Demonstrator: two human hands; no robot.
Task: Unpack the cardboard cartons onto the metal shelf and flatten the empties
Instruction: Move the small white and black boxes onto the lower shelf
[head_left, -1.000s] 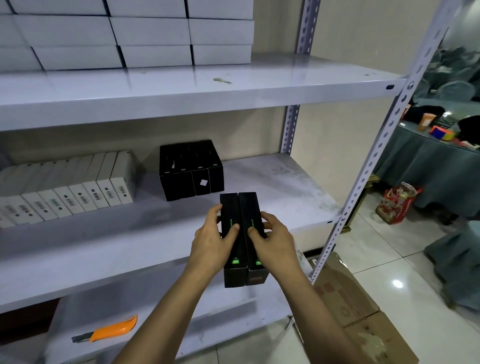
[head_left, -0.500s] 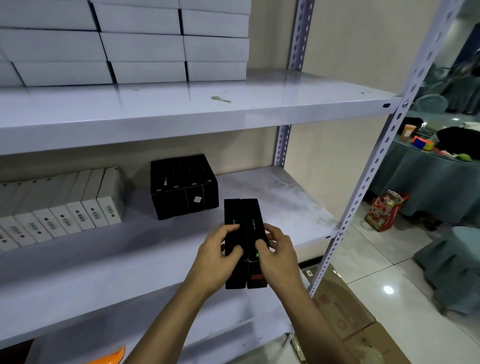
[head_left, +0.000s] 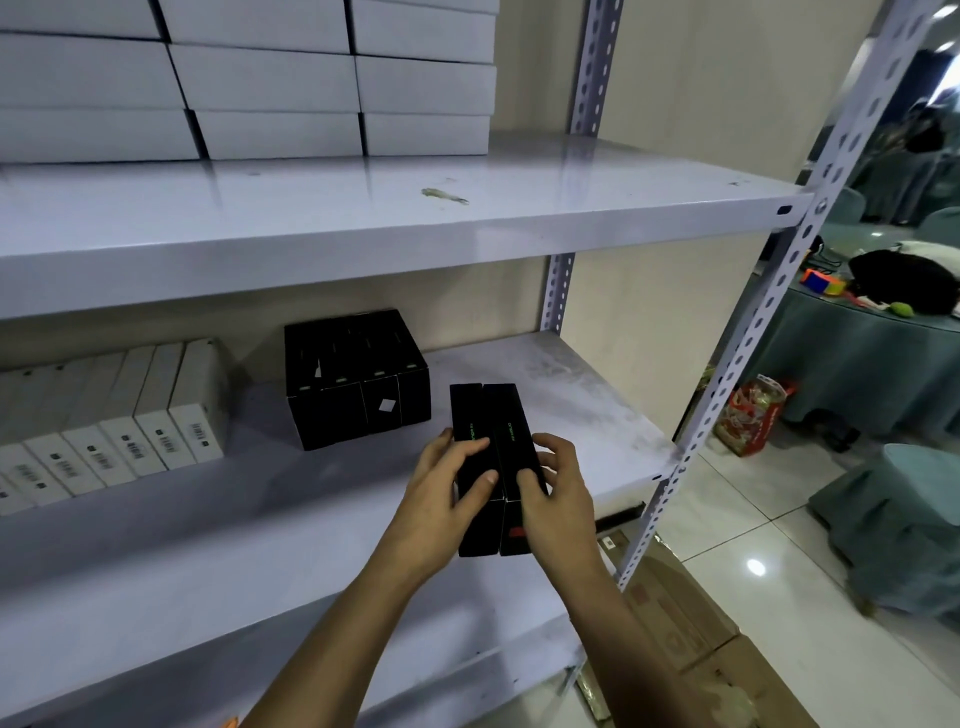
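The grey metal shelf (head_left: 571, 395) carries a block of upright black boxes (head_left: 358, 379) at its middle board's back. Two slim green-lettered black boxes (head_left: 491, 441) have moved over the front edge, nearer that block. The left hand (head_left: 441, 493) and right hand (head_left: 558, 493) each have their grip clamped on one, so placement looks close.

Teal-draped table (head_left: 857, 364), black bag (head_left: 906, 280) on it, red bag (head_left: 748, 415) on tiled floor (head_left: 727, 525)

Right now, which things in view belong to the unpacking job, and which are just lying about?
Job: pair of black boxes, held by left hand and right hand; group of black boxes on the metal shelf; cardboard carton on the floor.
Lying about: red bag, draped table, black bag on it.
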